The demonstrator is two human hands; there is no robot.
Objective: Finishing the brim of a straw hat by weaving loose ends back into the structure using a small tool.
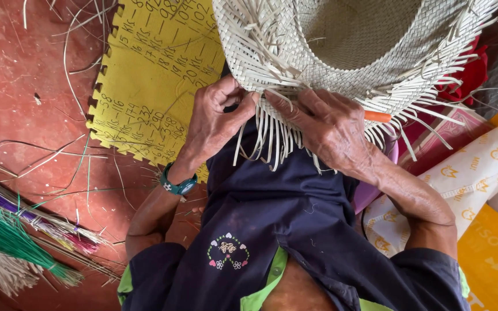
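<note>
Straw work fills the lap: a half-woven straw hat point(353, 40) rests crown-down on the person's dark blue clothing point(283, 207), its unfinished brim bristling with loose pale strips point(266, 141) that hang over the knees. The left hand point(217, 118), a teal watch point(177, 184) on its wrist, pinches strips at the near edge of the brim between thumb and fingers. The right hand point(332, 129) lies just beside it, fingers curled down on the same edge and pressing the weave; an orange stick-like thing point(377, 116) pokes out past its knuckles, though whether the hand grips it cannot be told. Under the hat's far left side lies a yellow foam mat point(145, 86) on the red floor point(18, 86), with bundles of green and purple fibres point(12, 236) at the floor's left edge and printed bags point(474, 178) to the right
</note>
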